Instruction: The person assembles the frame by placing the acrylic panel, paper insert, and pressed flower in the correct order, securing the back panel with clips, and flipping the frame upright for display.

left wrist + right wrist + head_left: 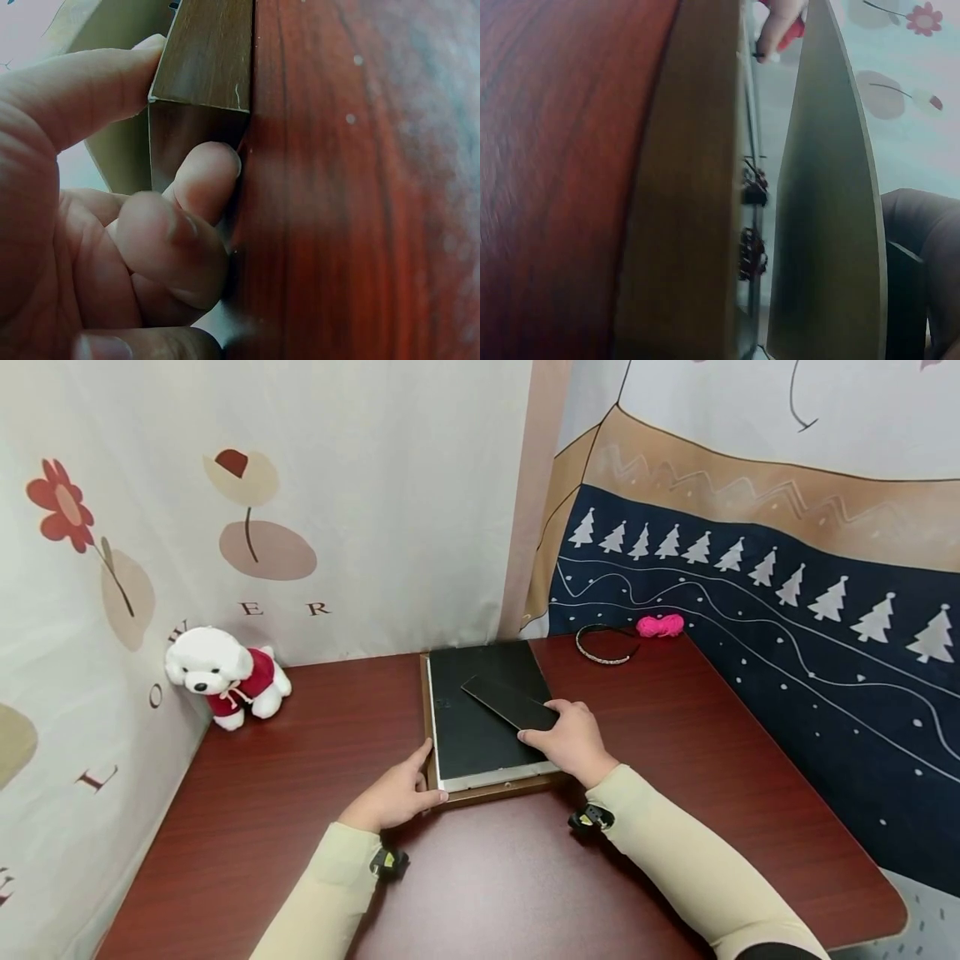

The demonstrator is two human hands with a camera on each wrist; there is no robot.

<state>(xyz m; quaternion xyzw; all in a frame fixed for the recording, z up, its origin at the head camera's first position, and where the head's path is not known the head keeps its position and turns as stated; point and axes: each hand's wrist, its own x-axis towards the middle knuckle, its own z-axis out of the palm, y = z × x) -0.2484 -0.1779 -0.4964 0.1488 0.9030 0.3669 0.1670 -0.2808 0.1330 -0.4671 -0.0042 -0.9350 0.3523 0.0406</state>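
Note:
A brown wooden picture frame (510,787) lies face down on the table, with its black backing board (476,739) uppermost. My right hand (573,739) grips the lower end of the black stand leg (506,700) attached to the board. In the right wrist view, the backing board (829,202) stands apart from the frame's wooden side (682,187), leaving a gap. Small dark pieces (754,251) show in that gap, too blurred to identify. My left hand (393,793) holds the frame's near left corner between thumb and fingers.
A white plush dog (225,672) in red clothing sits at the table's back left. A headband (603,658) and a bundle of pink yarn (660,626) lie at the back right. Printed curtains (405,510) hang behind the reddish-brown table (315,718).

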